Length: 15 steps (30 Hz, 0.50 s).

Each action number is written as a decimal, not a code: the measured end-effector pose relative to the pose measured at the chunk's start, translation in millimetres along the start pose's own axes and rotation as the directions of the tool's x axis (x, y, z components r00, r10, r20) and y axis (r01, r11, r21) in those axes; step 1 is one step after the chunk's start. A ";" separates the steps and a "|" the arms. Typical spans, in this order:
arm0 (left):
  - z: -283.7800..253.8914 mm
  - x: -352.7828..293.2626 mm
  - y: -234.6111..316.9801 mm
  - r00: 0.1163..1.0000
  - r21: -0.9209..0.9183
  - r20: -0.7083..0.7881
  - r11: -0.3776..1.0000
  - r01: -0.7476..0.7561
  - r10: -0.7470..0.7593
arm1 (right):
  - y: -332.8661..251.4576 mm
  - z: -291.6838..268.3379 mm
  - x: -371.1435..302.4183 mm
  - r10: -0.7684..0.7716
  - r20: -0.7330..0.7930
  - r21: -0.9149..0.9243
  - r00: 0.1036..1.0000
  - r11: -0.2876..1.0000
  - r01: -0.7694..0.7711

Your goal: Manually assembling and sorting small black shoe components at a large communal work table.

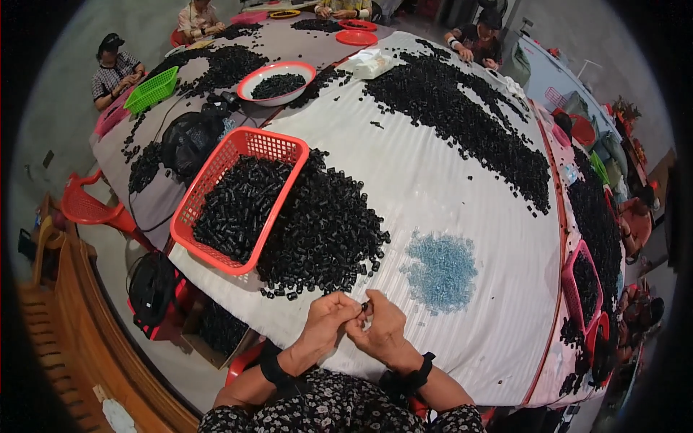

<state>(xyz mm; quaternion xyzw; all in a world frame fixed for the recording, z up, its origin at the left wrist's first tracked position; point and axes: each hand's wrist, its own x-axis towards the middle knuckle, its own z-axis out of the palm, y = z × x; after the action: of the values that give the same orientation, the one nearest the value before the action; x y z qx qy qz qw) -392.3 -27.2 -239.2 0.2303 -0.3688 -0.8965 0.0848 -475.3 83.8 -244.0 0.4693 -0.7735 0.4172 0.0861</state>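
My left hand [328, 319] and my right hand [380, 325] meet over the near edge of the white-covered table [426, 195]. Between their fingertips is a small black plastic piece [366, 307], mostly covered by the fingers. Both hands are closed in a pinch around it. Just beyond my left hand spreads a heap of short black tubular pieces [328, 231]. A red plastic basket [193, 209] full of similar black pieces [242, 202] stands to the left of that heap. Right of my hands lies a pile of small clear bluish pieces [440, 270].
A white basin with a red rim [249, 90] and a black bag [189, 141] stand farther left. Large spreads of black pieces [462, 115] cover the far table. A pink basket [577, 285] sits at the right edge. Other people [119, 72] work around the table. A red chair [94, 206] stands left.
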 end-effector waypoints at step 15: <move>0.1 -4.7 7.0 0.999 0.118 0.038 0.993 -0.007 0.003 | -0.9 -13.1 10.8 -0.121 0.094 -0.145 0.988 0.980 0.134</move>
<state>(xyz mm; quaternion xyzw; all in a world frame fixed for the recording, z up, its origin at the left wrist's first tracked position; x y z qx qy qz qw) -388.4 -30.6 -232.5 0.2170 -0.4233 -0.8771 0.0663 -483.8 86.1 -229.4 0.5274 -0.7741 0.3309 0.1152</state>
